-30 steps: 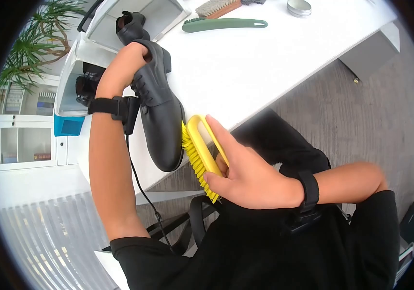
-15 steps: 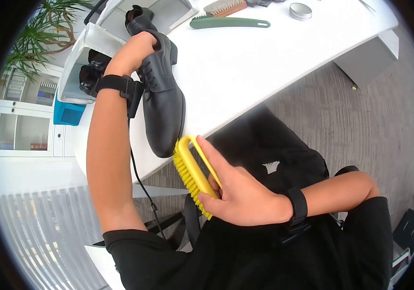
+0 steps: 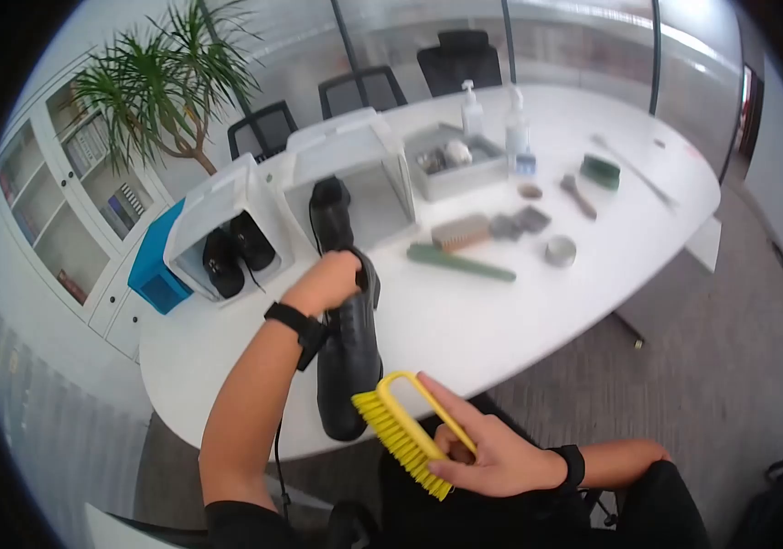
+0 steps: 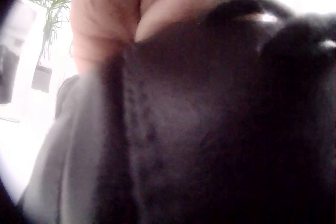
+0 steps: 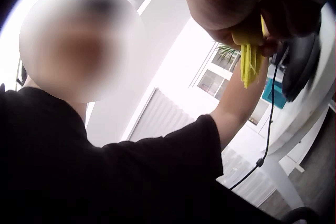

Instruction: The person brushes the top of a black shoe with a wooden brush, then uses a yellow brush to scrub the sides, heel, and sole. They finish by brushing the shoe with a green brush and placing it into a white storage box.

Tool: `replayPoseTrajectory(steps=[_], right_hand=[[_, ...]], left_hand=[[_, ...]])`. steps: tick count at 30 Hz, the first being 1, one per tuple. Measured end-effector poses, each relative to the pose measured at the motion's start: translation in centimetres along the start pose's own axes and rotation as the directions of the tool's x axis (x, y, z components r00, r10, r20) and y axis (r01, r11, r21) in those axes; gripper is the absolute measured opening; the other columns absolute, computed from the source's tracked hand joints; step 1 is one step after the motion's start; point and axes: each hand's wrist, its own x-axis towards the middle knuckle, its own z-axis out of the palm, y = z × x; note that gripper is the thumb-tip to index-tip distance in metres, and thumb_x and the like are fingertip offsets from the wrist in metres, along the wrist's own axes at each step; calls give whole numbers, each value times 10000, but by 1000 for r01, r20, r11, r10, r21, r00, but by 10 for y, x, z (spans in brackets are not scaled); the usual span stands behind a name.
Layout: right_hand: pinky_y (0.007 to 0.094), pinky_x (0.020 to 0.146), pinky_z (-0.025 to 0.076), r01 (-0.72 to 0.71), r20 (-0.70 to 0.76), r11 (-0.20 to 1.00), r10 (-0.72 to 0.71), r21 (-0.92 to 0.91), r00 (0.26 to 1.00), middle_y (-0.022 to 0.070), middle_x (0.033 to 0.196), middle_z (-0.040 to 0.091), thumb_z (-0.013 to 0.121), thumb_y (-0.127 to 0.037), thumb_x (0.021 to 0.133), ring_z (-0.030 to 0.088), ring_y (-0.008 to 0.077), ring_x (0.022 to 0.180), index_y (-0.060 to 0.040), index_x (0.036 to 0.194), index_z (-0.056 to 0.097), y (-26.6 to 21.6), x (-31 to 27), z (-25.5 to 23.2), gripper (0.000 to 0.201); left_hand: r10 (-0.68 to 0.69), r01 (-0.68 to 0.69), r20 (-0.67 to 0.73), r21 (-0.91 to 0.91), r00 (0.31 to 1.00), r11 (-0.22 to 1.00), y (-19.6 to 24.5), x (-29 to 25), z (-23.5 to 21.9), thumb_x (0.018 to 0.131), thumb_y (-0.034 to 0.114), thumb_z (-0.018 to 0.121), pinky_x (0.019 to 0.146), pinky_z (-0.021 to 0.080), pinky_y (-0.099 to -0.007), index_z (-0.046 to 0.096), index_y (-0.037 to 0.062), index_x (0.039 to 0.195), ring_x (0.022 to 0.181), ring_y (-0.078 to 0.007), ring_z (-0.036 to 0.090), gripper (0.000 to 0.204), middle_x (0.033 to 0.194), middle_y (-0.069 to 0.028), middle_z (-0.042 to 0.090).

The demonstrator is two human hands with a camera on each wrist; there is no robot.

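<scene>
A black lace-up leather shoe (image 3: 346,389) points its toe toward the table's near edge. My left hand (image 3: 326,282) holds it at the ankle opening, with the fingers hidden inside. In the left wrist view the dark leather (image 4: 199,113) fills most of the picture below the hand (image 4: 105,19). My right hand (image 3: 506,462) grips a yellow scrubbing brush (image 3: 419,437) by its loop handle. The brush's top bristles overlap the side of the shoe's toe. Yellow bristles (image 5: 251,66) hang below the right hand in the right wrist view.
The mate shoe (image 3: 329,210) sits in a white box (image 3: 391,174); another box (image 3: 195,215) holds black shoes. Further right are a green brush (image 3: 460,263), a wooden brush (image 3: 460,232), a round tin (image 3: 560,251), a grey tray (image 3: 465,183) and pump bottles (image 3: 517,133).
The head view has tilted up, showing more of the table. The brush went from the shoe's side down to its toe tip, and now lies against the toe's side again.
</scene>
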Motion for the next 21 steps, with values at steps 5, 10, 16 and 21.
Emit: replayPoseTrajectory(steps=[5,10,16,21], right_hand=[[204,665,383,-10,-110,974,36,226,993,-38,759,465,654,-62,996,421,47,694,-138,1671,89,-13,21,-48,883],[209,667,384,-51,-189,984,84,172,978,-46,761,471,657,-71,995,406,44,691,-134,1666,142,-7,51,-87,848],[244,680,412,-165,-166,967,133,-196,977,-4,778,507,678,-114,976,426,79,709,-109,1652,201,5,80,-113,828],[279,723,471,-147,-135,910,101,-388,986,61,813,582,698,-151,956,538,119,741,-78,1634,233,12,102,-124,825]], left_hand=[[-62,51,-54,-191,997,980,2,-2,-3,834,144,712,838,552,-452,724,-36,927,920,-427,683,203,925,-250,702],[-64,13,-133,-353,989,935,2,-6,2,878,124,643,735,526,-436,693,-59,909,816,-421,668,192,846,-257,678],[-119,43,-132,-473,984,880,44,-34,-25,982,293,615,703,495,-478,619,-83,798,761,-463,607,419,771,-284,613],[91,-135,-147,-330,985,934,52,-51,-30,954,377,675,721,499,-472,655,-52,739,742,-415,627,481,725,-232,640]])
